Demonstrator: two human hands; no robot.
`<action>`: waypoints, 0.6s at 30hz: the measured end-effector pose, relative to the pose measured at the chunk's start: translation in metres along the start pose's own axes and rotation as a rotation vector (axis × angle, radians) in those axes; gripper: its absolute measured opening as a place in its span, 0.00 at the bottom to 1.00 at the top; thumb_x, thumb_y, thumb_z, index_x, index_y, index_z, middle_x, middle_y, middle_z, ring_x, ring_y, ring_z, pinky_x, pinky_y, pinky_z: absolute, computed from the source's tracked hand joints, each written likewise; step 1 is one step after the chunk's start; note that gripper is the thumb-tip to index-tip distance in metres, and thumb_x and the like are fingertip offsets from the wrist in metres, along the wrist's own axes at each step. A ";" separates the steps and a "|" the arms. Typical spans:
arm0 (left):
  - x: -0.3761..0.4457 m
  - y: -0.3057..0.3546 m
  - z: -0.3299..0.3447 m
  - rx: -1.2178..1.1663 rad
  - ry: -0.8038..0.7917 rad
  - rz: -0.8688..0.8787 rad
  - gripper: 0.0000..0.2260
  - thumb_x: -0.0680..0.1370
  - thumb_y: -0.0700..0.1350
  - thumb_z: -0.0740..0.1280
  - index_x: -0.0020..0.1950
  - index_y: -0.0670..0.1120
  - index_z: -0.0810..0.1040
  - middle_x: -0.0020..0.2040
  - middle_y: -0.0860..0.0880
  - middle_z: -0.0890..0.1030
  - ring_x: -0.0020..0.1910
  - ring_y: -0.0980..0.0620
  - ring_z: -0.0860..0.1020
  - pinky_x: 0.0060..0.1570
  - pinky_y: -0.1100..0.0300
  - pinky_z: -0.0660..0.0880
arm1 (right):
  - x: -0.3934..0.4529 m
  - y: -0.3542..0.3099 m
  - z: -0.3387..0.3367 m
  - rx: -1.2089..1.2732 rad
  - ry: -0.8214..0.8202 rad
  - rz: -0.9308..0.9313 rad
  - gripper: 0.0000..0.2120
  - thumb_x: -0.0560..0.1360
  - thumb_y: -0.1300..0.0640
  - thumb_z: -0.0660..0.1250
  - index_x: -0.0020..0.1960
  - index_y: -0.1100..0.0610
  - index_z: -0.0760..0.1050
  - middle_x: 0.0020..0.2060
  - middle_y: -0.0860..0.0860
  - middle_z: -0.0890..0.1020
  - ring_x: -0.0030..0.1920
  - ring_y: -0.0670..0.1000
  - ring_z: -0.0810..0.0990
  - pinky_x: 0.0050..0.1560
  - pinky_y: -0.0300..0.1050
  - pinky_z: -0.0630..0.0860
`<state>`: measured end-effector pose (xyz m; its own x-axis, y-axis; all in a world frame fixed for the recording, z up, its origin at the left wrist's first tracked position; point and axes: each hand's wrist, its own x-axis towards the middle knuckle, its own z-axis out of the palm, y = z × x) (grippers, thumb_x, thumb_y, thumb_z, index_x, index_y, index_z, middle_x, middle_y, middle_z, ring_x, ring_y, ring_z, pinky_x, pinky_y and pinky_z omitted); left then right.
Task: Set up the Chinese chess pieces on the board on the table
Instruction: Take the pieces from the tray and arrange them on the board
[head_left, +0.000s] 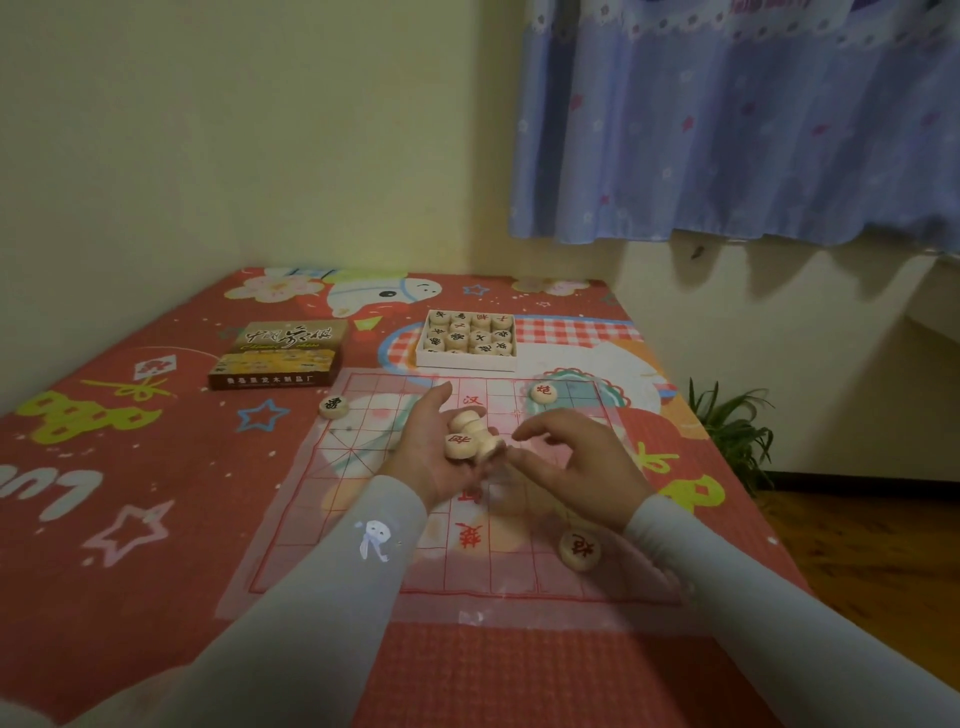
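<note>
Head view: left hand (434, 457) is cupping a few pieces (470, 439) above the board (363, 493) as a supply; right hand (576, 457) is hovering beside, grip loosely curled, seemingly empty. More are waiting in the tray (470, 332).

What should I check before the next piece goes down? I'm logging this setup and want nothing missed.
1. Pieces in hand: left hand holds several wooden pieces; ok.
2. Right hand free to pick: fingers curled loosely, holding nothing; ok.
3. Board lying flat: ok.
4. Supply: white tray holds more pieces; ok.
5. Black-lettered piece sits at the board's edge, not on a point; not ok.
6. Which character goes next: cannot tell.
</note>
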<state>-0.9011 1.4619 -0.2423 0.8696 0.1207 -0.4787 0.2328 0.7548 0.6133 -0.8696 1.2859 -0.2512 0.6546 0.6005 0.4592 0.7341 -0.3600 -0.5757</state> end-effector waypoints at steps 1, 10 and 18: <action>-0.001 0.001 0.000 0.019 0.001 -0.001 0.22 0.78 0.59 0.61 0.56 0.40 0.74 0.41 0.40 0.74 0.37 0.44 0.74 0.35 0.53 0.76 | 0.007 -0.003 0.005 -0.023 -0.013 -0.022 0.08 0.73 0.50 0.71 0.52 0.50 0.80 0.48 0.41 0.80 0.50 0.41 0.76 0.52 0.37 0.73; 0.006 0.006 -0.003 0.074 0.004 -0.021 0.22 0.78 0.60 0.60 0.49 0.42 0.77 0.40 0.44 0.77 0.39 0.45 0.78 0.43 0.55 0.75 | 0.029 -0.007 0.033 -0.141 -0.108 -0.119 0.15 0.74 0.51 0.70 0.60 0.52 0.80 0.56 0.49 0.80 0.56 0.49 0.75 0.55 0.37 0.67; 0.010 -0.001 0.006 0.014 -0.016 -0.036 0.21 0.79 0.58 0.60 0.49 0.39 0.76 0.33 0.44 0.76 0.30 0.48 0.74 0.33 0.58 0.77 | 0.024 0.003 0.018 -0.040 -0.023 0.034 0.09 0.80 0.52 0.62 0.58 0.49 0.75 0.49 0.42 0.81 0.49 0.43 0.78 0.49 0.40 0.75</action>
<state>-0.8904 1.4588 -0.2435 0.8676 0.0830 -0.4903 0.2700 0.7493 0.6046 -0.8543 1.3122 -0.2541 0.6750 0.6040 0.4237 0.7187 -0.4084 -0.5628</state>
